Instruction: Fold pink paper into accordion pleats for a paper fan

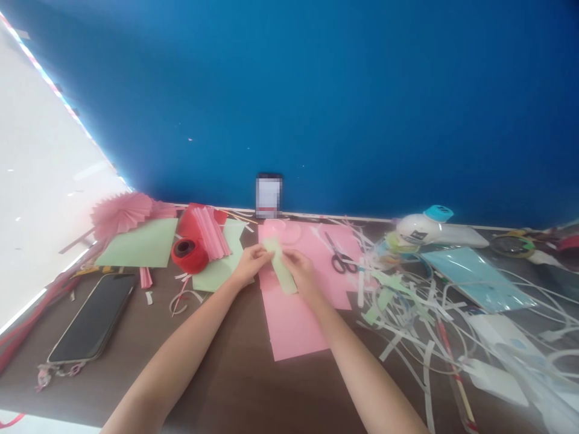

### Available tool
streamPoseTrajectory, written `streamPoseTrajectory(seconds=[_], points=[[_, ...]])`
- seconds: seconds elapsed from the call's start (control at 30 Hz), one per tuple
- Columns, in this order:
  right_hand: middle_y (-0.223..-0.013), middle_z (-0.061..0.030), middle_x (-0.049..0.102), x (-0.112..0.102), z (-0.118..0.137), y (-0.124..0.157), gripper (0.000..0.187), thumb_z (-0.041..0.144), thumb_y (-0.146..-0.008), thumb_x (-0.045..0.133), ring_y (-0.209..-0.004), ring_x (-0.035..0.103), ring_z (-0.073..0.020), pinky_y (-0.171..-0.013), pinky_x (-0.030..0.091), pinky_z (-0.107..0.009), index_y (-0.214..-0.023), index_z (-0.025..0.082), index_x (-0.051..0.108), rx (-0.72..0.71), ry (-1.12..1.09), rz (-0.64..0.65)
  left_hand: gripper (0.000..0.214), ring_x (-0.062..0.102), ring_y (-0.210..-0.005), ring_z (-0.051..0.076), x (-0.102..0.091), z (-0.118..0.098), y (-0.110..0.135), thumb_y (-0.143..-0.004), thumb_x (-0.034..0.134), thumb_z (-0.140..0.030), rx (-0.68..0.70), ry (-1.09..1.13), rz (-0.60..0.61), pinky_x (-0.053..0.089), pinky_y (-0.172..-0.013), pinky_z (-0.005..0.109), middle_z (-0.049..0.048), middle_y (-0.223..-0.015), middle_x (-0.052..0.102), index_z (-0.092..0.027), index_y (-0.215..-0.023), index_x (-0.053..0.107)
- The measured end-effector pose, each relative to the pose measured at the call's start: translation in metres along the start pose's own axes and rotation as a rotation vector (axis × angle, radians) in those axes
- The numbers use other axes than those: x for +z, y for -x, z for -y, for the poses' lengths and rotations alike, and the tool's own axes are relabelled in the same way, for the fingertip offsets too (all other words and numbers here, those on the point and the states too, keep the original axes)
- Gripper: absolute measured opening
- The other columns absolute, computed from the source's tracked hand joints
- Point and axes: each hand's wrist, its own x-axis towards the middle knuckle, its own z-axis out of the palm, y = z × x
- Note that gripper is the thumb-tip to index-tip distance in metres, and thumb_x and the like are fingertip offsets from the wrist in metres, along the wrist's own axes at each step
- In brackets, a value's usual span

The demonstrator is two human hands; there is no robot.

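Observation:
A narrow light-green strip of paper (284,278) is held above the pink paper sheets (294,334) in the middle of the table. My left hand (251,263) pinches its left edge near the upper end. On the strip's right side, my right hand (301,270) has its thumb and fingers closed on the edge. Black-handled scissors (342,258) lie on the pink paper just right of my right hand. Behind the strip, pale pink round pieces (283,229) rest on the sheets, partly covered.
Left are a red thread spool (190,259), green sheets (140,244), a pink pleated paper fan (122,214) and a phone (93,319). Tangled white strips (420,307), a white bottle (418,230) and a blue packet (479,277) cover the right. A blue wall (316,108) stands behind.

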Motion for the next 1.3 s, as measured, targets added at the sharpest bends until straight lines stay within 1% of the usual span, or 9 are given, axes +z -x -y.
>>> streamPoseTrajectory(seconds=[0.13,0.27,0.43,0.6,0.77,0.9,1.0,1.1,1.3], points=[[-0.072,-0.0022,0.064,0.0,0.0,0.001,0.024,0.041,-0.062,0.067,-0.065,0.061,-0.02,-0.059,0.051,-0.035,-0.074,0.02,0.061,-0.008,0.023,0.003,0.028,0.059,-0.064,0.013,0.001,0.0,0.001,-0.067,0.065,-0.038,0.003,0.009,0.015,0.045,-0.068,0.027,0.0016,-0.067,0.063,-0.013,-0.079,0.06],[-0.07,-0.0014,0.063,-0.003,-0.001,-0.002,0.023,0.039,-0.062,0.068,-0.065,0.058,-0.0173,-0.062,0.048,-0.031,-0.071,0.019,0.062,-0.055,0.07,-0.025,0.027,0.06,-0.065,0.014,0.001,-0.001,0.001,-0.065,0.068,-0.035,0.003,-0.022,0.024,0.045,-0.067,0.026,0.0032,-0.069,0.064,-0.013,-0.077,0.061],[-0.069,-0.0003,0.062,-0.005,-0.005,-0.006,0.023,0.038,-0.059,0.071,-0.064,0.057,-0.0156,-0.06,0.046,-0.028,-0.07,0.019,0.062,-0.031,-0.006,-0.008,0.026,0.057,-0.061,0.012,-0.001,0.001,0.0,-0.065,0.067,-0.036,-0.007,-0.027,0.025,0.043,-0.064,0.024,0.0016,-0.064,0.063,-0.012,-0.073,0.06],[-0.069,-0.0005,0.063,-0.003,-0.004,-0.004,0.024,0.039,-0.06,0.071,-0.064,0.058,-0.0161,-0.059,0.047,-0.029,-0.071,0.02,0.061,-0.017,-0.055,-0.017,0.026,0.054,-0.056,0.009,-0.002,0.004,-0.001,-0.065,0.068,-0.036,0.0,-0.006,0.0,0.041,-0.059,0.022,-0.0008,-0.059,0.06,-0.012,-0.071,0.059],[-0.075,-0.0021,0.064,-0.003,-0.001,-0.002,0.024,0.038,-0.061,0.07,-0.068,0.06,-0.0179,-0.062,0.049,-0.031,-0.075,0.02,0.061,-0.018,-0.009,0.019,0.027,0.057,-0.062,0.012,-0.003,0.005,-0.003,-0.065,0.068,-0.035,0.002,0.053,-0.011,0.043,-0.064,0.024,0.0012,-0.065,0.062,-0.012,-0.078,0.06],[-0.073,-0.0028,0.063,-0.004,-0.005,-0.004,0.025,0.039,-0.061,0.069,-0.069,0.06,-0.0179,-0.063,0.049,-0.031,-0.072,0.018,0.06,-0.042,0.048,-0.002,0.027,0.058,-0.061,0.012,-0.002,0.004,-0.002,-0.064,0.068,-0.035,0.011,0.025,0.002,0.044,-0.064,0.024,0.0008,-0.065,0.063,-0.012,-0.077,0.061],[-0.073,-0.0035,0.063,-0.004,-0.008,-0.005,0.026,0.04,-0.062,0.068,-0.068,0.059,-0.018,-0.063,0.049,-0.031,-0.073,0.018,0.06,-0.06,0.09,0.001,0.028,0.058,-0.06,0.012,-0.002,0.003,-0.001,-0.063,0.069,-0.036,0.006,-0.008,-0.02,0.045,-0.063,0.024,0.0007,-0.063,0.063,-0.012,-0.075,0.061],[-0.073,-0.0039,0.063,-0.004,-0.011,-0.005,0.027,0.042,-0.063,0.067,-0.068,0.06,-0.0189,-0.062,0.051,-0.032,-0.075,0.019,0.059,-0.076,0.105,0.023,0.028,0.06,-0.06,0.013,-0.001,0.001,0.0,-0.063,0.069,-0.036,-0.011,-0.017,-0.032,0.046,-0.063,0.025,0.002,-0.063,0.064,-0.012,-0.075,0.062],[-0.072,-0.0034,0.064,-0.002,-0.008,-0.003,0.026,0.044,-0.065,0.063,-0.067,0.06,-0.0195,-0.059,0.05,-0.032,-0.074,0.02,0.059,-0.086,0.129,0.02,0.026,0.063,-0.065,0.017,0.001,0.0,0.002,-0.063,0.069,-0.035,-0.012,-0.003,-0.008,0.048,-0.065,0.028,0.0049,-0.069,0.067,-0.012,-0.073,0.062]])
